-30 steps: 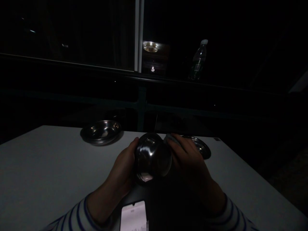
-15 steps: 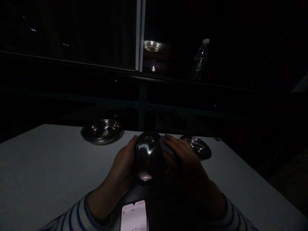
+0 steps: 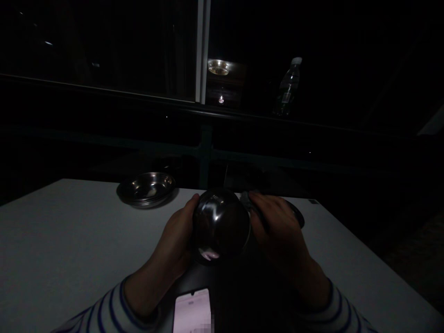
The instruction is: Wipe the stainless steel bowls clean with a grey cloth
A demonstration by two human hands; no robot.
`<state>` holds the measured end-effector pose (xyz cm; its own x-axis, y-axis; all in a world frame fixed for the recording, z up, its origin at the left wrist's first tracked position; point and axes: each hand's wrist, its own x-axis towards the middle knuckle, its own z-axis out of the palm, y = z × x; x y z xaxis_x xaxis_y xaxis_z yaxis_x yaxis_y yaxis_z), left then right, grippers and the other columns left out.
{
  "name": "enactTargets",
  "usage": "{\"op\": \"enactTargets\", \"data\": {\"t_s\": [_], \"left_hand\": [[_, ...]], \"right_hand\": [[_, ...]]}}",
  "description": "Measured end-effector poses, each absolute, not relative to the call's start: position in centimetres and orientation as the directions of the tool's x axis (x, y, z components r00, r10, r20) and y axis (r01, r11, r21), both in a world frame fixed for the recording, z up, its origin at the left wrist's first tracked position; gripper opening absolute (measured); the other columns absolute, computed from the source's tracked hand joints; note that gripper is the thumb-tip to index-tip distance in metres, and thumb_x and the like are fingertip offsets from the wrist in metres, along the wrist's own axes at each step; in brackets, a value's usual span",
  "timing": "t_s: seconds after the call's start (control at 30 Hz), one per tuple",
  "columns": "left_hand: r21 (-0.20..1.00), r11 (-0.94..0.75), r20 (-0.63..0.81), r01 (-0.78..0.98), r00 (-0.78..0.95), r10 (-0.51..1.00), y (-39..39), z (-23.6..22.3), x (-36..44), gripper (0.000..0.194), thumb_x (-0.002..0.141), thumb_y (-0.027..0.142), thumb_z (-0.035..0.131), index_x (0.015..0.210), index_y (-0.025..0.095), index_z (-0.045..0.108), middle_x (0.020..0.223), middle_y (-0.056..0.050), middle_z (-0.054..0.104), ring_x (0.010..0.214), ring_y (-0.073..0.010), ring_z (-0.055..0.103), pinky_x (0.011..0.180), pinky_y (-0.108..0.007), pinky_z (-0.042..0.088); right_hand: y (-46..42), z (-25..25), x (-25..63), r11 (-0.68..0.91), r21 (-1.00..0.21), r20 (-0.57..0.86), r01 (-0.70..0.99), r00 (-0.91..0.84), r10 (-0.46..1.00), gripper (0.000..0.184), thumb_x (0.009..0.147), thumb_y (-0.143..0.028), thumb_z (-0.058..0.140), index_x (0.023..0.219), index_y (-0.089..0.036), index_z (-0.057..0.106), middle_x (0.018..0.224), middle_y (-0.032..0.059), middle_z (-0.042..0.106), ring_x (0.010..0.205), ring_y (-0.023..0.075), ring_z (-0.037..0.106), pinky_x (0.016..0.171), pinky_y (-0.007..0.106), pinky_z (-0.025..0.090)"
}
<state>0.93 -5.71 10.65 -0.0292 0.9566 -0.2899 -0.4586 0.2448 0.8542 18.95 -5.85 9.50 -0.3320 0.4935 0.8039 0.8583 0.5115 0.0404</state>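
Note:
A shiny metal bowl is held up over the table, its rounded outside towards me. My left hand grips it by the left edge, thumb on top and fingers hidden behind. At the bowl's right side, my right hand is closed on a grey cloth, of which only a small part shows. Behind that hand lies a metal dish, mostly covered by it. Below the bowl, a phone with a lit screen lies on the table.
Stacked metal dishes stand at the back left of the white table. Beyond the table's far edge are a dark window with a pale frame and a plastic bottle on the right. The room is very dim.
My right hand with the cloth has slid right, off the bowl's face to its right edge, covering more of the dish behind. My left hand keeps its hold.

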Motion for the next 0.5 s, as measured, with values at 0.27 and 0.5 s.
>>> {"op": "enactTargets", "data": {"t_s": [0.27, 0.5], "left_hand": [[0.856, 0.223, -0.247, -0.466, 0.009, 0.969, -5.78, 10.56, 1.04, 0.027, 0.067, 0.041, 0.061, 0.07, 0.015, 0.063, 0.064, -0.003, 0.064, 0.059, -0.0167, 0.059, 0.053, -0.026, 0.044], [0.904, 0.188, -0.201, -0.383, 0.005, 0.98, -5.94, 10.51, 0.95, 0.036, 0.067, 0.048, 0.059, 0.074, 0.013, 0.064, 0.065, -0.003, 0.065, 0.062, -0.0167, 0.059, 0.054, -0.026, 0.042]], "right_hand": [[-6.26, 9.42, 18.67, 0.488, 0.107, 0.786, 0.867, -0.374, 0.492, 0.026, 0.083, -0.015, 0.043, 0.106, -0.011, 0.056, 0.106, 0.0085, 0.061, 0.096, 0.0212, 0.051, 0.081, 0.037, 0.041], [-6.4, 9.41, 18.37, 0.493, 0.118, 0.747, 0.862, -0.404, 0.529, 0.029, 0.086, -0.016, 0.041, 0.112, -0.011, 0.052, 0.113, 0.0064, 0.058, 0.097, 0.0213, 0.05, 0.083, 0.036, 0.041]]}}
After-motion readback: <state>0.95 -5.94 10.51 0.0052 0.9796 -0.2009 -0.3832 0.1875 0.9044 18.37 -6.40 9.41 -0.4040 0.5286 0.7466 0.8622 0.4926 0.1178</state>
